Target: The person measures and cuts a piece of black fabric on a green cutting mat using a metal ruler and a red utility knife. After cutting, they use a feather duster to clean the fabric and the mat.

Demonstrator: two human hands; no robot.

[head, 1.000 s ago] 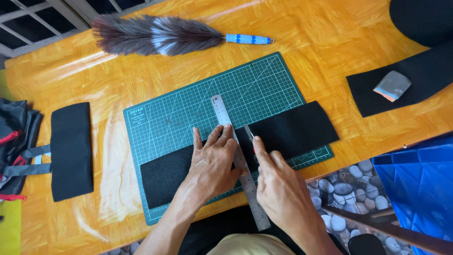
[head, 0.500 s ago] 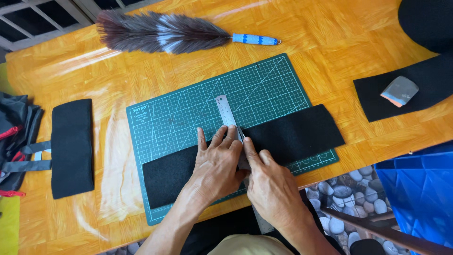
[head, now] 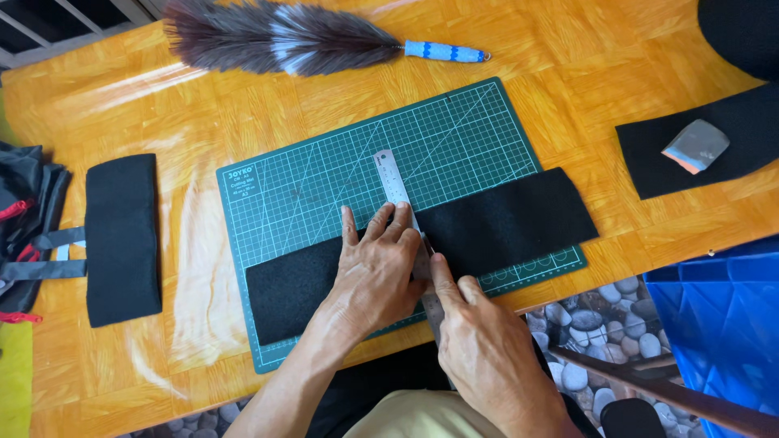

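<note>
Black felt strip (head: 503, 223), long and rectangular, lies across the near half of the green gridded cutting mat (head: 324, 186), its long axis running left to right along the desk's near edge, with its right end reaching just past the mat's right edge. A narrow steel ruler (head: 393, 182) crosses it at about the middle, pointing away from the near edge.

The left hand (head: 377, 272) lies flat on the strip and ruler, its grip spread, fingers apart and pressing down, clamped on nothing. The right hand (head: 487, 357) sits just beside it on the ruler's right side, nearer the desk's near edge, forefinger stretched along the ruler's edge; its grip is curled together, but on what I cannot tell. The strip thus lies directly beneath both hands and stretches out to either side.

Farther out on the orange wooden desk (head: 568, 49): a grey feather duster with a blue handle (head: 284, 36) by the far edge, a smaller black felt piece (head: 122, 239) at the left edge, and a grey chalk block (head: 695, 146) on dark cloth at the right.
</note>
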